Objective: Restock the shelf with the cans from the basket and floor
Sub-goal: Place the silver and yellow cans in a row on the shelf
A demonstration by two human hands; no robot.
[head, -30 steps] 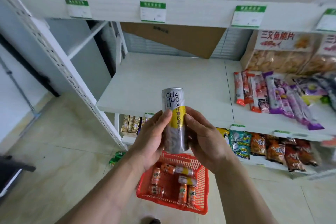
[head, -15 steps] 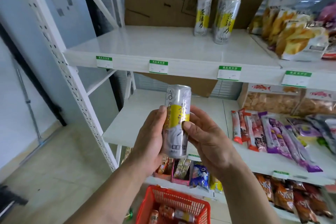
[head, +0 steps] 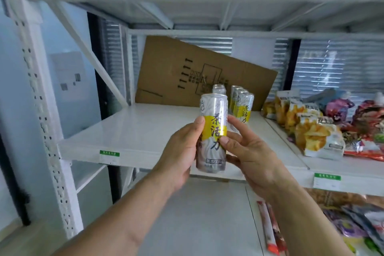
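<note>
Can (head: 213, 131) – tall, silver, yellow-banded, upright – held in left grip (head: 180, 151) and right grip (head: 247, 151)

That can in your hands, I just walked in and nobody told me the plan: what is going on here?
A person is restocking a store shelf. Both hands hold one tall silver and yellow can upright in front of the white shelf: the left hand grips its left side, the right hand pinches its right side. It is not yet set down. A few matching cans already stand further back on that shelf, in front of a leaning cardboard sheet. Snack bags fill the section to the right.
</note>
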